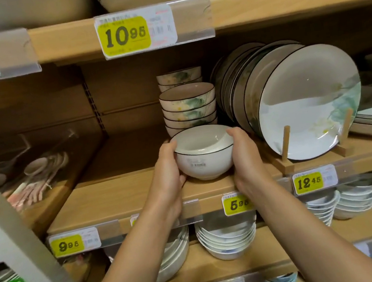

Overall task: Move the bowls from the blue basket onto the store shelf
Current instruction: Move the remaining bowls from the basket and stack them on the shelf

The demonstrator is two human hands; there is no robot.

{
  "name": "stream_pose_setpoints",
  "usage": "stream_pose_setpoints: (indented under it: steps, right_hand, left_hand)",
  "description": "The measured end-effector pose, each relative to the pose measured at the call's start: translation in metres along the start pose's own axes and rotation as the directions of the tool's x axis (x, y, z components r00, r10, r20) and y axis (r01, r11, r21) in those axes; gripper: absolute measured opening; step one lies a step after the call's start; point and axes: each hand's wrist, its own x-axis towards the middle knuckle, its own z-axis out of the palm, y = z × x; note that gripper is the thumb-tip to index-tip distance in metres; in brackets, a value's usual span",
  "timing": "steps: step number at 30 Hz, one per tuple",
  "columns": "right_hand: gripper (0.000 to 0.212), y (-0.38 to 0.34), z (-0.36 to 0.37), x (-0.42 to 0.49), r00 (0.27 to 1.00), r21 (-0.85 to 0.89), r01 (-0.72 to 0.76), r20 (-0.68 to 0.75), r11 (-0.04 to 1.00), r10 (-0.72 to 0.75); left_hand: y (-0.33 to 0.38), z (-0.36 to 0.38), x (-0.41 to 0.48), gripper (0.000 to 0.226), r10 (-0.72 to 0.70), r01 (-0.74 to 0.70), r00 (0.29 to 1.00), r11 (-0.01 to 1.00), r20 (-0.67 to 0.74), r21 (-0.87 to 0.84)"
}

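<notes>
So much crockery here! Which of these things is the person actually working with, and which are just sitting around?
In the job: white bowl, held by the left hand and right hand; wooden shelf under it.
Just there: patterned bowl stack behind it, upright plates, price tags, spoons, lower-shelf bowls.

bowl (204,155): white, black rim | price tags (123,35): yellow

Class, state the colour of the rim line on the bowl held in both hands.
Black, on the white ceramic bowl; head view.
</notes>
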Motion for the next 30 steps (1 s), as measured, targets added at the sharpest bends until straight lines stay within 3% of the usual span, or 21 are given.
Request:
stream_pose_setpoints:
  steps: [3, 6, 8, 10, 13, 15, 17, 20, 23, 30]
  right_hand:
    - [0.035, -0.003, -0.006, 0.009, 0.996, 0.051, -0.089, 0.011, 0.995, 0.088]
    - [0.057, 0.008, -0.009, 0.004, 0.998, -0.046, 0.055, 0.007, 0.997, -0.055]
    - [0.064, 0.010, -0.002, -0.001, 0.991, -0.126, 0.136, 0.014, 0.983, -0.135]
    - [0.053, 0.008, 0.004, 0.002, 0.993, -0.139, 0.116, 0.010, 0.983, -0.116]
    - [0.024, -0.002, 0.004, 0.010, 1.000, -0.004, -0.015, 0.027, 1.000, 0.015]
    - [0.029, -0.002, -0.001, 0.012, 0.998, 0.015, -0.051, 0.048, 0.999, 0.050]
    - [0.036, 0.004, -0.006, 0.012, 0.999, -0.010, 0.004, 0.050, 1.000, -0.004]
    - [0.059, 0.014, -0.020, 0.002, 0.988, -0.126, 0.118, 0.111, 0.985, -0.104]
    - [0.075, 0.012, -0.030, -0.003, 0.979, -0.079, 0.085, 0.195, 0.993, -0.068]
    - [0.055, 0.005, -0.025, 0.011, 0.982, 0.034, -0.023, 0.190, 0.999, 0.016]
  left_hand:
    - [-0.010, -0.015, -0.009, 0.026, 0.077, -0.080, 0.996, 0.995, -0.049, -0.053]
    - [0.004, -0.011, 0.004, 0.017, 0.033, -0.044, 0.991, 0.996, -0.133, -0.079]
    - [0.012, -0.002, 0.009, 0.023, -0.003, -0.001, 0.997, 0.999, -0.076, -0.047]
    - [0.011, 0.003, 0.007, 0.030, -0.006, 0.005, 1.000, 0.999, -0.015, -0.036]
    - [-0.004, -0.006, -0.005, 0.040, 0.041, -0.043, 0.999, 0.997, -0.032, -0.061]
    - [-0.011, -0.016, -0.009, 0.047, 0.074, -0.076, 0.996, 0.996, -0.045, -0.046]
    - [-0.011, -0.024, -0.008, 0.050, 0.079, -0.079, 0.997, 0.997, -0.026, -0.007]
    - [-0.003, -0.035, -0.001, 0.070, 0.035, -0.042, 0.996, 0.996, 0.077, 0.085]
    - [0.007, -0.047, 0.010, 0.091, -0.033, 0.020, 0.986, 0.997, 0.166, 0.076]
    - [0.012, -0.053, 0.013, 0.100, -0.003, -0.027, 0.984, 0.986, 0.177, 0.165]
